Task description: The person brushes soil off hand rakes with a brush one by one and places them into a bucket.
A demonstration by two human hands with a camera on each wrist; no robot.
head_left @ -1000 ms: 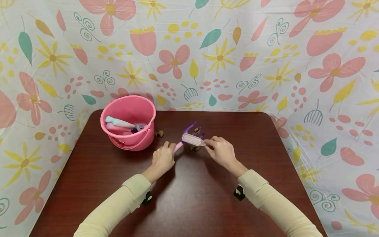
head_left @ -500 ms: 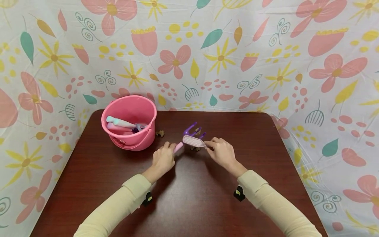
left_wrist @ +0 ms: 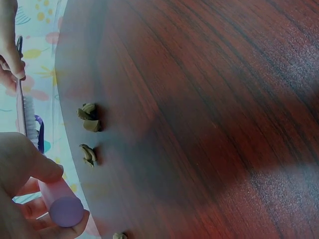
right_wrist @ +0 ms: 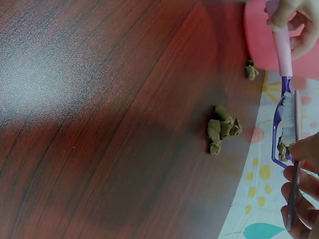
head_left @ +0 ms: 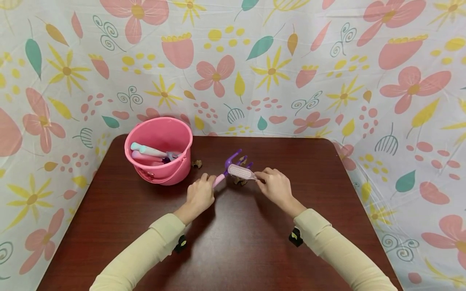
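Observation:
My left hand [head_left: 201, 196] grips the pink handle of a small purple garden rake [head_left: 228, 162], its tines held above the table. My right hand [head_left: 275, 186] pinches the handle of a pale pink brush [head_left: 240, 172]. In the right wrist view, the brush's white bristles [right_wrist: 288, 117] lie against the rake's purple head. A brown clump [right_wrist: 283, 149] sits at the rake's tines there. Below, several olive-brown crumpled clumps [right_wrist: 222, 128] lie on the table; the brush partly covers them in the head view.
A pink bucket [head_left: 160, 178] stands on the back left of the dark wooden table [head_left: 233, 250], with mint and pink tool handles [head_left: 153, 151] inside. Beside it lies one small brown clump [head_left: 196, 163]. A flower-patterned cloth [head_left: 233, 97] hangs behind.
The right hand and brush have shifted slightly right across the rake's head. The left hand and rake have stayed almost in place.

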